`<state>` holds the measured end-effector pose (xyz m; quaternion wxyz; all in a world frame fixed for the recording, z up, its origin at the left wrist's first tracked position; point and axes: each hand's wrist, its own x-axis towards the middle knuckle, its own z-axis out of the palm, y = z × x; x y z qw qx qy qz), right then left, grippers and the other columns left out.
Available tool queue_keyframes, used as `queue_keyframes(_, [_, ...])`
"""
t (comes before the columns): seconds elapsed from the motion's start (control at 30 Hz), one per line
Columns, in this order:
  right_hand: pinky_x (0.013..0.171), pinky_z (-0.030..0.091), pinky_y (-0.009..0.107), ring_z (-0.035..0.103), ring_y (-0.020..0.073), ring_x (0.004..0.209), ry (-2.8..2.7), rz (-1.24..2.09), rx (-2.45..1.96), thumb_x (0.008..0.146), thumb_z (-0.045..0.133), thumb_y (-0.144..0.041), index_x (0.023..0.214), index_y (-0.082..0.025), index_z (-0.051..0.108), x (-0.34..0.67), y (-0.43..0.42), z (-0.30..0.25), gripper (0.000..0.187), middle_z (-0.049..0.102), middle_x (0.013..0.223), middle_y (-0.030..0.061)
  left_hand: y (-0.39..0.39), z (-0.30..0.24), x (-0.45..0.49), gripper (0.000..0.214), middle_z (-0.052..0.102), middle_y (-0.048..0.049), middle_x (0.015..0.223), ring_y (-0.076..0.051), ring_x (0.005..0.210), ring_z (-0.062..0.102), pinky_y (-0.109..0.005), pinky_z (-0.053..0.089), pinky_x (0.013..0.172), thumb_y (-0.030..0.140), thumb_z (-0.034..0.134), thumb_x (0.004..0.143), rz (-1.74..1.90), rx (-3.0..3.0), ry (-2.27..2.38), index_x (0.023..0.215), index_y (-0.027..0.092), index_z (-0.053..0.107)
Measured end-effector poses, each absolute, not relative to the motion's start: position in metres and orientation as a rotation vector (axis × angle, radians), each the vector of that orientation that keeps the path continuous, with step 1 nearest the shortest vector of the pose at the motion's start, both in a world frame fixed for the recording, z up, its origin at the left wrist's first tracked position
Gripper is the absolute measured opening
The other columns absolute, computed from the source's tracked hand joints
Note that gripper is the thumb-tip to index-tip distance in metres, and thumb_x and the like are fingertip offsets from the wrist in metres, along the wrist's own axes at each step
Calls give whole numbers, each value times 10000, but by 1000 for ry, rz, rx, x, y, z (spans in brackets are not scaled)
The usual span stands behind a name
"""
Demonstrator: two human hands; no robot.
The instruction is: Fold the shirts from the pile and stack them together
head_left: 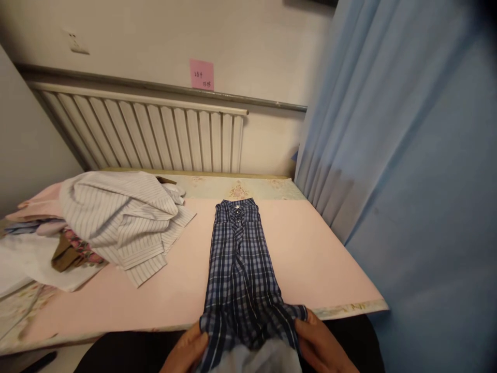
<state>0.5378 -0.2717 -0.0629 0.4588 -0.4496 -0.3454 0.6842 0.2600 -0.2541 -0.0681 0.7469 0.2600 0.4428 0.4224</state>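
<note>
A dark blue plaid shirt [240, 264] lies lengthwise on the pink table top [310, 254], folded into a narrow strip with its collar at the far end. Its near hem hangs over the table's front edge. My left hand [188, 349] grips the hem's left corner with the fingers curled under the cloth. My right hand [320, 347] grips the hem's right corner the same way. Pale grey cloth [264, 360] shows beneath the hem between my hands.
A heap of clothes [116, 223], topped by a white striped shirt, fills the table's left side. A white radiator [155, 134] runs along the back wall under a pink sticky note [201, 74]. A light blue curtain [407, 155] hangs close on the right.
</note>
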Motion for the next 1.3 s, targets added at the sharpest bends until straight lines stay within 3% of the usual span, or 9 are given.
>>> queue_keyframes(0.2, [866,489,456,643,299,990,-732,1518,-908,737,689,-493,1054,-171,627,518,-155,-70,455,701,969,110,-149,-52,272,345,717,-82,1044,-278,1079,630,-390,485,949,302,699,739,1083,538,915,1053,171,645])
queue_keyframes(0.3, [895,484,461,640,274,1025,-641,1486,-942,800,608,-531,1048,-172,594,516,-100,-97,437,681,1043,124,-99,-66,280,261,699,-120,1013,-230,959,681,-408,512,910,344,532,869,1081,447,956,1032,146,581])
queue_keyframes(0.37, [898,482,482,639,275,1038,-633,1474,-1012,839,494,-617,1080,-149,572,517,-78,-115,532,652,1105,172,-79,-80,283,365,680,-181,1018,-233,924,690,-413,519,896,432,433,907,1092,495,1059,1017,107,559])
queue_keyframes(0.47, [898,483,504,638,287,1037,-783,1326,-1224,861,433,-619,1160,-127,561,512,-70,-129,589,624,1156,197,-72,-99,291,437,660,-218,1056,-277,959,675,-479,490,927,461,387,906,1127,882,1291,1038,87,572])
queue_keyframes(0.57, [997,428,486,592,279,1112,-1220,909,-1428,871,486,-441,1185,-156,601,499,-83,-129,439,629,1191,142,-84,-117,307,341,616,-188,1213,-298,1191,548,-484,330,1091,324,482,858,1133,1305,1425,1085,108,618])
queue_keyframes(0.73, [1143,249,477,367,263,1351,-1948,402,-1431,889,442,-224,1319,-153,530,480,-110,-140,445,479,1415,120,-108,-152,332,449,453,-139,1448,-311,1390,310,-539,222,1133,221,413,877,711,2290,1678,1301,144,539])
queue_keyframes(0.97, [1150,133,532,275,293,1398,-2173,277,-1576,920,449,-276,1375,-175,475,483,-115,-155,467,412,1469,107,-110,-168,327,493,415,-125,1477,-307,1391,308,-537,203,1136,301,395,916,541,2519,1744,1385,162,457])
queue_keyframes(1.13, [1152,147,519,258,291,1405,-2218,210,-1617,933,445,-414,1390,-196,457,492,-114,-156,507,395,1482,85,-108,-165,317,559,380,-96,1502,-319,1402,276,-541,224,1124,433,393,915,450,2532,1848,1412,178,420])
queue_keyframes(1.3, [1149,196,502,268,281,1404,-2209,120,-1689,924,456,-431,1388,-202,460,513,-120,-164,517,387,1488,64,-108,-165,304,552,390,-75,1499,-312,1404,269,-526,253,1109,437,371,916,370,2487,2004,1408,192,426])
